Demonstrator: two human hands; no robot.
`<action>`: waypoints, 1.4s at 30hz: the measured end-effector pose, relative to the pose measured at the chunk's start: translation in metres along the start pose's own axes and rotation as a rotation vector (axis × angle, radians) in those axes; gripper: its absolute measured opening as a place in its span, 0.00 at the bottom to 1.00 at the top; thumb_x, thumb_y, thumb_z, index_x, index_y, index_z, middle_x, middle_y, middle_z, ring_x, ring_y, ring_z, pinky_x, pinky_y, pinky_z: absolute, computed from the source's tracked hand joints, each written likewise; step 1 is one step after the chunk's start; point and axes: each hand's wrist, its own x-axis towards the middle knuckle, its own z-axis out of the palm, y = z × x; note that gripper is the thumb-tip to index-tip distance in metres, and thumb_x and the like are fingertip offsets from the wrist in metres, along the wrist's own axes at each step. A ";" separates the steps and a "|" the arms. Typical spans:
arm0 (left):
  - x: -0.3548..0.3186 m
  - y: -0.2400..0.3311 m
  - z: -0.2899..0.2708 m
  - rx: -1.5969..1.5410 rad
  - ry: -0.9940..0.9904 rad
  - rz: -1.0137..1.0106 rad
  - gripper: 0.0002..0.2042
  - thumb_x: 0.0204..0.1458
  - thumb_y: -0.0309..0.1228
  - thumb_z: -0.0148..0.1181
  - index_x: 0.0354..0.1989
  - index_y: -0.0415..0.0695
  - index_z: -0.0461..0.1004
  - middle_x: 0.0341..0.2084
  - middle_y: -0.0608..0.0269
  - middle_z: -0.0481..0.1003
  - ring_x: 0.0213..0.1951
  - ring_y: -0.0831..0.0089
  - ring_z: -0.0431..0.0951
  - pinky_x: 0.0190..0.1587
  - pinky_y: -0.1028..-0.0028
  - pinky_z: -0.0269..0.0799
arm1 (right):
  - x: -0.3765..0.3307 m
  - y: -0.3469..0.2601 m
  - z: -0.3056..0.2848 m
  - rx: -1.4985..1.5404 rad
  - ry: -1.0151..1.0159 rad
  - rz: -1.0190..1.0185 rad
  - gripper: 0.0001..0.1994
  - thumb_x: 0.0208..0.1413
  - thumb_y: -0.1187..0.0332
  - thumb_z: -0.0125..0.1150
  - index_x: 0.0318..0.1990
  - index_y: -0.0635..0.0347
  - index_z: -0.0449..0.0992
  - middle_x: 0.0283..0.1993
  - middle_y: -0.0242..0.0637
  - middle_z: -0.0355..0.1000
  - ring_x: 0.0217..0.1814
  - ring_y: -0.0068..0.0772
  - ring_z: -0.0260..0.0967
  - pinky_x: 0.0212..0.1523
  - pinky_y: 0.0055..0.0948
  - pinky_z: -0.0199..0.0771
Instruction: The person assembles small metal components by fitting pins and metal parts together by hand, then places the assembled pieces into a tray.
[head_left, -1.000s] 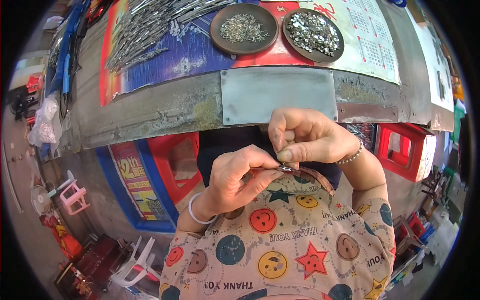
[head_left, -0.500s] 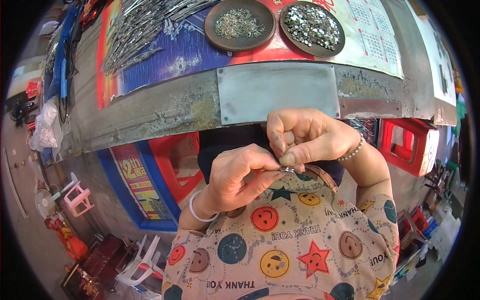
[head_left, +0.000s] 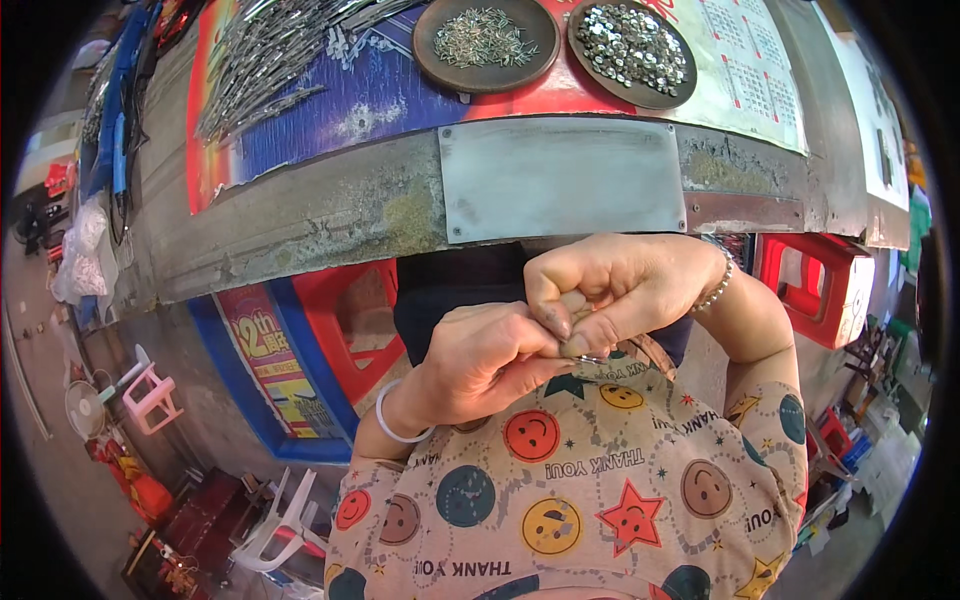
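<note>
My left hand [head_left: 478, 362] is closed, its thumb and forefinger pinching a small shiny metal piece [head_left: 591, 359] whose exact kind I cannot make out. Meeting it at the fingertips, my right hand [head_left: 630, 292] is also closed, thumb and forefinger pressed together on the same piece. Most of the piece is covered by the fingers. Both hands are held in front of my chest, just below the table's near edge. Beyond them on the table lie a brown dish [head_left: 487, 84] of small thin metal pins and another brown dish [head_left: 655, 102] of small round silvery pieces.
A pile of long, thin metal parts [head_left: 268, 70] covers the table's far left. A pale metal plate [head_left: 560, 180] is fixed along the near edge. Red plastic stools [head_left: 815, 285] stand under the table, a white chair [head_left: 285, 525] and pink stool [head_left: 152, 398] to the left.
My right hand has moved slightly down toward my chest, and my left hand has tilted a little with it. Both still pinch the small metal piece.
</note>
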 end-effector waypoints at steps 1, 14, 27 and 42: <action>-0.001 0.000 0.000 0.012 0.000 0.008 0.12 0.43 0.21 0.68 0.31 0.40 0.69 0.23 0.57 0.74 0.23 0.64 0.76 0.24 0.73 0.70 | 0.001 -0.002 -0.001 -0.014 -0.026 0.027 0.08 0.57 0.75 0.59 0.37 0.63 0.64 0.30 0.28 0.65 0.30 0.12 0.64 0.26 0.14 0.64; -0.001 0.005 -0.009 0.205 -0.073 0.081 0.14 0.39 0.21 0.69 0.31 0.40 0.68 0.22 0.59 0.70 0.21 0.63 0.73 0.22 0.70 0.67 | -0.002 -0.020 0.006 -0.567 -0.008 -0.042 0.05 0.59 0.71 0.57 0.37 0.61 0.67 0.28 0.33 0.71 0.24 0.25 0.68 0.25 0.25 0.66; 0.003 -0.014 -0.013 0.384 0.081 0.015 0.13 0.38 0.18 0.64 0.33 0.37 0.70 0.26 0.55 0.72 0.25 0.58 0.74 0.28 0.66 0.69 | 0.011 -0.007 0.038 -1.810 0.477 -0.362 0.09 0.46 0.68 0.55 0.32 0.56 0.63 0.21 0.29 0.60 0.22 0.29 0.65 0.25 0.26 0.64; 0.008 -0.008 -0.006 0.694 0.130 0.099 0.10 0.45 0.19 0.63 0.36 0.37 0.72 0.28 0.54 0.75 0.27 0.56 0.76 0.31 0.65 0.72 | -0.013 0.002 0.023 -1.456 0.598 -0.400 0.13 0.49 0.65 0.60 0.30 0.61 0.63 0.22 0.39 0.66 0.24 0.45 0.68 0.26 0.39 0.69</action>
